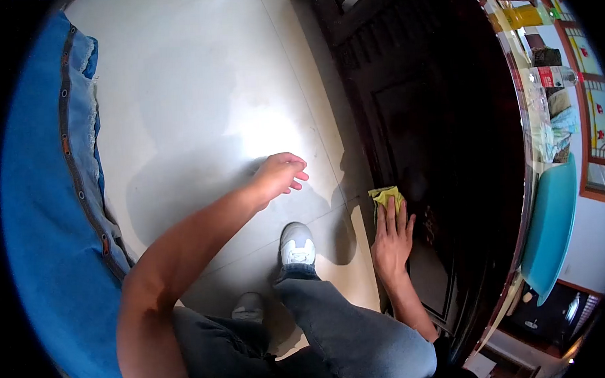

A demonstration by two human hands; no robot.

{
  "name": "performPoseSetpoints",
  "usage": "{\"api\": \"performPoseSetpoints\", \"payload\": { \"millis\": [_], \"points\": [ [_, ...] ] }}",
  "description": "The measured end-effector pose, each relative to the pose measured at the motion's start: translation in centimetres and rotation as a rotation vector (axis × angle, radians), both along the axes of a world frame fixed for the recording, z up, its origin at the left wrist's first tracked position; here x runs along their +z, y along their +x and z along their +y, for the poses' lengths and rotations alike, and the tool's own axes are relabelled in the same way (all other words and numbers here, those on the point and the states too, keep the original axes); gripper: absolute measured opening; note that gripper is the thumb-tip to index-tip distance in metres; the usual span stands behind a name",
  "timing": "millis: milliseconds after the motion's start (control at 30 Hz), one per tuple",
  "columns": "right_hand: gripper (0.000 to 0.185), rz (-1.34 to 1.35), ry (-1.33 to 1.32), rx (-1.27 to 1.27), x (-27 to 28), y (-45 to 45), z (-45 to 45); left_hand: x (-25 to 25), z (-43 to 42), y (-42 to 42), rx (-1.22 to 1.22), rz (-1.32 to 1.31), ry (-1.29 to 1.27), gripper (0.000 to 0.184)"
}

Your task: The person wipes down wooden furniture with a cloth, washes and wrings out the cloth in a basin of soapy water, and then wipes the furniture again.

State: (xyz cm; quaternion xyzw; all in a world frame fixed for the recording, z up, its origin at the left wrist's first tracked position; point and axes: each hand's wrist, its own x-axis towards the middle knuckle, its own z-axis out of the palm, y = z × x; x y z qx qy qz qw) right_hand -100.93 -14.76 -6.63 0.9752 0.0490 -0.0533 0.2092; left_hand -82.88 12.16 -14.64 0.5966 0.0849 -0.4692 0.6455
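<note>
My right hand (392, 249) presses a yellow cloth (387, 196) against the dark wooden cabinet (387, 129), its fingers stretched out over the cloth. The cloth is bunched at the fingertips, near the cabinet's lower edge. My left hand (281, 176) hangs in the air above the pale tiled floor (179, 80), fingers loosely bent and apart, with nothing visible in it.
On the left hangs a blue cloth cover (46, 198) with an eyelet strip. A turquoise basin (550, 227), a red-labelled bottle (555, 77) and a bottle of yellow liquid (526, 16) are on the cabinet top. My shoe (297, 244) stands near the cabinet.
</note>
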Motion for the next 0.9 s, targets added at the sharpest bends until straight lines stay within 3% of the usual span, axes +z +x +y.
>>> {"api": "performPoseSetpoints", "payload": {
  "millis": [333, 433, 667, 767, 900],
  "points": [
    [0.049, -0.202, 0.056, 0.229, -1.1, 16.9, 3.5, -1.0, -1.1, -0.3, -0.054, 0.026, -0.006, 0.034],
    [0.053, -0.226, 0.067, 0.241, -1.8, 15.3, 2.5, -0.5, -1.3, -0.2, -0.061, 0.030, 0.000, 0.034],
    [0.075, -0.114, 0.134, -0.082, -0.1, 5.3, 3.2, -2.2, -1.4, -0.5, -0.070, 0.059, 0.035, 0.033],
    [0.075, -0.073, 0.195, -0.210, -0.1, 3.6, 3.6, -2.0, -1.6, -0.9, -0.073, 0.072, 0.028, 0.032],
    [0.075, -0.131, 0.236, -0.183, -1.4, 5.1, 3.5, -1.3, -2.0, -1.3, -0.077, 0.074, -0.004, 0.033]
  ]
}}
